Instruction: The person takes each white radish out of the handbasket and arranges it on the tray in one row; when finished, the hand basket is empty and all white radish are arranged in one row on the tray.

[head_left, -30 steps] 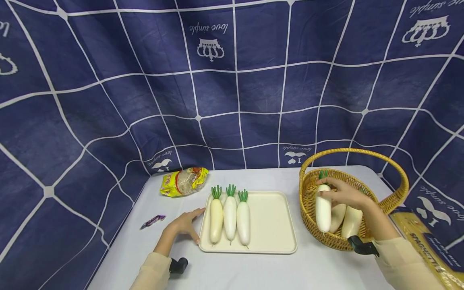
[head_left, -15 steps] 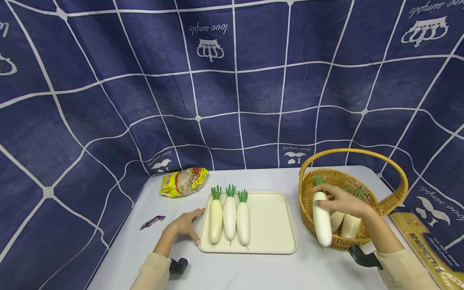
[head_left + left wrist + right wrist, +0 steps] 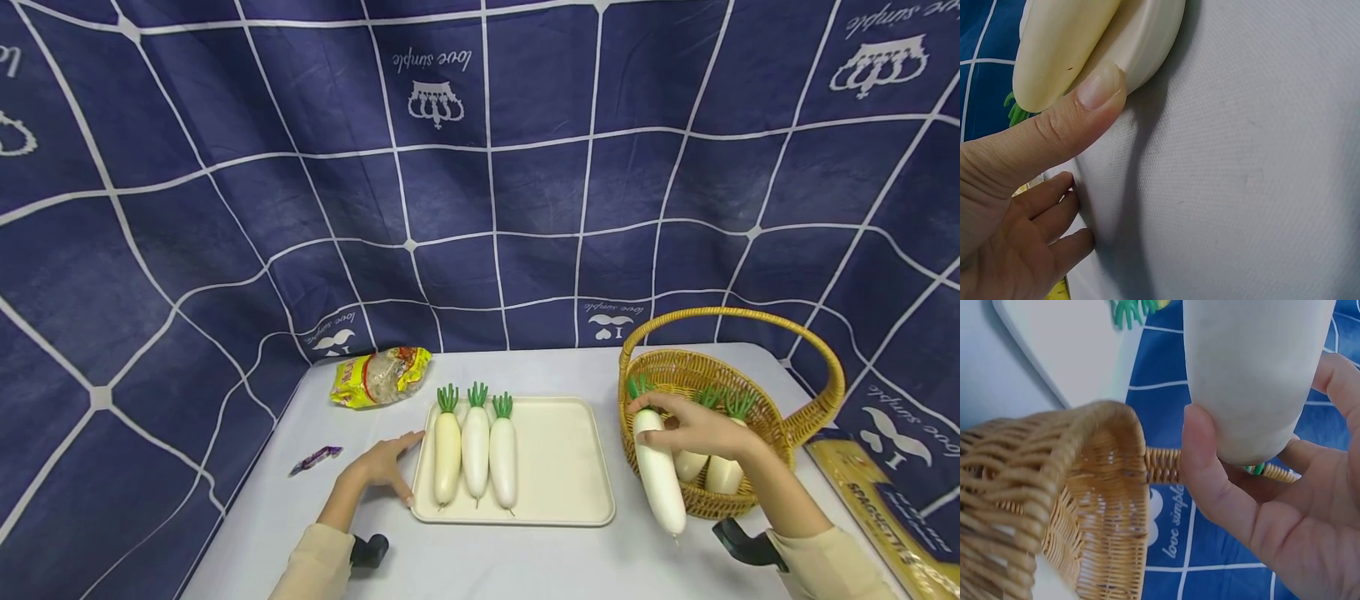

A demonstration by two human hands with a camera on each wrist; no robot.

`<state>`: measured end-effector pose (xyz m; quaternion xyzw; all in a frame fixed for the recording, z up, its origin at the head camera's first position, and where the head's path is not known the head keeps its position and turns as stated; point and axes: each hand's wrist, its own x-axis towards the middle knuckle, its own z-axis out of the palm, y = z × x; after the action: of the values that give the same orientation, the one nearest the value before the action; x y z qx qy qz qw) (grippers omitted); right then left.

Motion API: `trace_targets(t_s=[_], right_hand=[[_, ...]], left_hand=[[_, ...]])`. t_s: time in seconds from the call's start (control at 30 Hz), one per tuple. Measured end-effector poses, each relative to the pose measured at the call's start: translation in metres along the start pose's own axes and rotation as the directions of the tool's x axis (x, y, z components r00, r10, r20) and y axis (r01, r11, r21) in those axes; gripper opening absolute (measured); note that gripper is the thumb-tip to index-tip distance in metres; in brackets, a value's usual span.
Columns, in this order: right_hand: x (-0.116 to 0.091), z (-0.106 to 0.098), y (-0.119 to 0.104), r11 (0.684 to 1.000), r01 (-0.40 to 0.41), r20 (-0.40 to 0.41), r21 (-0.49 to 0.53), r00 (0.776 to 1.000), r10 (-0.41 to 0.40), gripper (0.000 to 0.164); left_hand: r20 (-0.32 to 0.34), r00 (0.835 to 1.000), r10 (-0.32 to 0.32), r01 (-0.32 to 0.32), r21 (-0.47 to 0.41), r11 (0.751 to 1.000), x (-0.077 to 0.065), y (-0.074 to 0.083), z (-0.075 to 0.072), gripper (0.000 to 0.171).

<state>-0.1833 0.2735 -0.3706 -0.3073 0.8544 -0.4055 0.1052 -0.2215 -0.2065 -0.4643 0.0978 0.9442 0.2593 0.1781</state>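
Note:
My right hand (image 3: 701, 429) grips a white radish (image 3: 660, 479) near its green leafy top and holds it over the left rim of a wicker basket (image 3: 637, 367), root end tilted toward the front. In the right wrist view, thumb and fingers close round the thick end of the radish (image 3: 1254, 369). Two more radishes (image 3: 724, 475) lie inside the basket. At the left edge of a cream tray (image 3: 562, 458), my left hand (image 3: 382, 467) rests with fingers spread, thumb at the rim. Three radishes (image 3: 476, 454) lie side by side on the tray's left half, leaves pointing back.
A yellow food bag (image 3: 381, 377) lies at the back left, and a small purple wrapped candy (image 3: 315, 459) is left of my left hand. A spaghetti packet (image 3: 892, 508) sits at the right. The basket's tall handle (image 3: 735, 312) arches over it.
My right hand has moved left and toward the front, bringing the radish from inside the basket to over its rim. The radish has tilted. My left hand stays in place.

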Motion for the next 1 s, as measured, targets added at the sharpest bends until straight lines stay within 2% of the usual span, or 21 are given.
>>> trace_targets(t_s=[0.17,0.37,0.63,1.0], right_hand=[[0.007,0.007,-0.003,0.999,0.042,0.002,0.017,0.999,-0.042,0.031],[0.017,0.014,-0.005,0.999,0.053,-0.009,0.009,0.999,-0.052,0.031],[0.038,0.021,-0.009,0.999,0.023,0.035,0.050,0.999,-0.024,0.035],[0.067,0.035,-0.003,0.996,-0.047,0.028,0.074,0.999,0.045,0.036]], left_hand=[[-0.004,1.000,0.012,-0.012,-0.001,1.000,0.001,-0.001,0.000,0.108],[-0.002,1.000,0.012,-0.012,0.003,1.000,0.000,0.000,-0.001,0.107],[0.001,1.000,0.009,-0.009,0.005,1.000,0.000,0.001,-0.001,0.107],[0.011,1.000,-0.011,0.011,0.015,1.000,0.003,-0.001,0.000,0.107]])
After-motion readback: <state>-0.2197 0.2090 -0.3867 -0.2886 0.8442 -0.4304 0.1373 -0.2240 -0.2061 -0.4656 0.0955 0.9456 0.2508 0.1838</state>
